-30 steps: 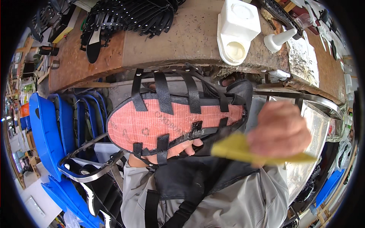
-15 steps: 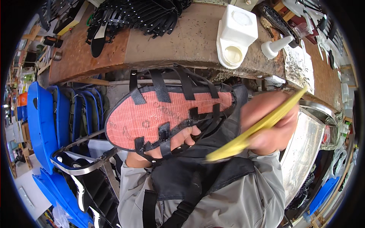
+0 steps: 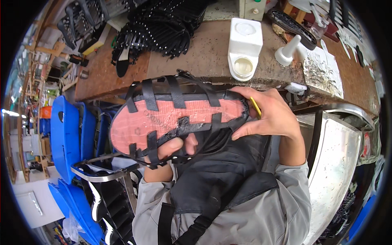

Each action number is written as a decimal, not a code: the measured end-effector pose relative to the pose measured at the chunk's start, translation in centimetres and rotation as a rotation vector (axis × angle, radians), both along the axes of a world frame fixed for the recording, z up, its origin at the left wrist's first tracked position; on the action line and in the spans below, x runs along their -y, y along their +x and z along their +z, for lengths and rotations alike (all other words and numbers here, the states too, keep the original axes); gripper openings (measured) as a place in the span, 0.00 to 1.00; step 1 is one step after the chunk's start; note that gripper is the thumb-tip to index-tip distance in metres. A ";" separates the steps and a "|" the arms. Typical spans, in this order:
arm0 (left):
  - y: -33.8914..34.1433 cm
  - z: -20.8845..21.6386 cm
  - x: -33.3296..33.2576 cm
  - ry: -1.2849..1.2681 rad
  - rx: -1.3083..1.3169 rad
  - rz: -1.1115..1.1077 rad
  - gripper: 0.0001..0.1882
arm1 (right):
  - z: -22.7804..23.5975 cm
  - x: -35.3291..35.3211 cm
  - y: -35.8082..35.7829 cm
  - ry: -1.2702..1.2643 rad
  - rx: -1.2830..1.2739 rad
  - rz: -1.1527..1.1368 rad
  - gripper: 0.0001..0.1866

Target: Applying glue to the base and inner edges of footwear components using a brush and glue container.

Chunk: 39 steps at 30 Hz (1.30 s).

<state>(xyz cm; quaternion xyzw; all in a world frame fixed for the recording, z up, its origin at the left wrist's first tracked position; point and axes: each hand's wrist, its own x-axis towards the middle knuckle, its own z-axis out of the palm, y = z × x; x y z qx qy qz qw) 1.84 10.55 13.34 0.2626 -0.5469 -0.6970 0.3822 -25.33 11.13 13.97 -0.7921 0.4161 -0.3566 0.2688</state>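
Note:
A shoe upper with a pink sole face turned up and black straps folded over its edges lies in front of my body, toe to the left. A wet-looking shine shows on parts of the pink face and the black edge. My left hand grips it from the near side, thumb and fingers showing among the straps, the rest hidden beneath. Around the narrow heel end, my right hand has its thumb on the near side and fingers on the far side. A thin yellow piece stands edge-on within that right hand, by the heel.
Across the far side runs a brown workbench. On it are a white container with a round opening, a white nozzle bottle and a heap of black studded straps. Blue bins stand left; a pale metal panel stands right.
My right hand has moved from holding the yellow piece broadside, blurred, to gripping the heel end. The shoe upper has shifted slightly left, and the view has tilted up toward the bench.

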 end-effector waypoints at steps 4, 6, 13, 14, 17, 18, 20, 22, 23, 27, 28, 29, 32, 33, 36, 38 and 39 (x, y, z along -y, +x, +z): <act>-3.5 -2.7 0.1 0.403 -0.415 0.015 0.35 | -0.5 -1.3 -0.5 0.112 0.100 -0.086 0.40; -3.5 -2.7 0.5 0.161 -0.243 -0.295 0.32 | -1.9 -1.2 -0.6 0.101 0.067 -0.096 0.40; -2.9 -0.9 -1.6 0.188 0.223 0.031 0.10 | -3.3 -0.1 -3.2 0.274 0.607 -0.108 0.26; -2.9 -0.8 -1.9 0.233 0.274 0.083 0.10 | -2.1 0.1 -4.3 0.341 0.761 -0.110 0.22; -3.5 -0.6 -2.1 0.277 0.414 0.130 0.08 | -0.6 1.1 -3.5 0.382 0.990 0.045 0.13; -3.6 -1.1 -2.2 0.189 0.409 0.198 0.08 | -0.1 1.6 -2.0 0.292 0.836 0.111 0.11; -3.5 -0.6 -2.6 0.124 0.402 0.307 0.07 | 1.5 2.5 0.4 0.076 0.528 0.187 0.09; -3.6 -0.3 -2.1 0.189 0.690 0.476 0.07 | 2.3 3.2 1.2 -0.024 0.415 0.238 0.09; -3.9 -0.9 -1.5 0.221 0.827 0.530 0.07 | 1.9 3.6 1.3 -0.147 0.303 0.255 0.09; -19.7 1.2 -2.0 0.341 1.476 0.851 0.07 | 3.0 3.9 3.3 -0.369 0.226 0.587 0.09; -25.3 1.1 -1.8 0.318 1.622 0.840 0.07 | 2.7 3.7 1.9 -0.384 0.195 0.590 0.10; -24.8 0.7 -1.0 0.360 1.657 0.883 0.07 | 1.6 3.9 3.4 -0.379 0.243 0.636 0.10; -24.8 3.2 0.7 0.337 2.258 1.058 0.08 | 2.5 3.6 4.7 -0.553 0.324 0.457 0.08; -24.8 3.9 0.7 0.308 2.461 1.106 0.08 | 3.9 4.3 4.5 -0.470 0.160 0.549 0.06; -22.4 4.9 -0.3 0.295 2.872 0.985 0.07 | 4.0 3.0 5.4 -0.409 0.365 0.746 0.07; -19.8 4.9 0.1 0.178 2.922 0.956 0.07 | 5.2 3.1 4.0 -0.508 0.265 0.586 0.06; -16.9 4.1 1.3 0.124 3.014 0.929 0.07 | 5.2 3.5 3.9 -0.594 0.208 0.469 0.06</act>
